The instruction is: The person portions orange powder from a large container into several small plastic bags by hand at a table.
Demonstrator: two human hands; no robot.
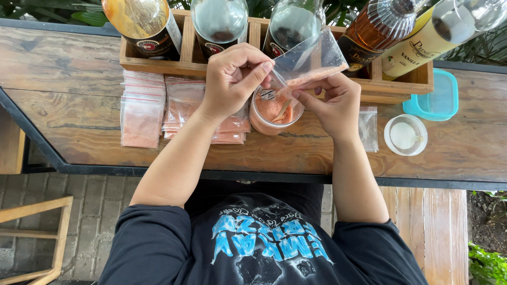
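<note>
My left hand (pixel 232 79) and my right hand (pixel 332 103) together hold a small clear plastic bag (pixel 309 58) above an open jar (pixel 264 124) of pink-orange powder. The left thumb and forefinger pinch the bag's left edge. The right fingers grip it from below and from the right. A little powder lies along the bag's lower edge. A small wooden scoop (pixel 282 109) rests inside the jar. Left of the jar lie stacks of filled powder bags (pixel 141 113), and further filled bags (pixel 185 97) lie partly under my left wrist.
A wooden crate (pixel 185 47) with several tall bottles stands along the back of the wooden table (pixel 79 95). To the right are a round white jar lid (pixel 405 134), a teal plastic container (pixel 435 97) and some empty clear bags (pixel 368 128). A wooden chair frame (pixel 37 237) stands at the lower left.
</note>
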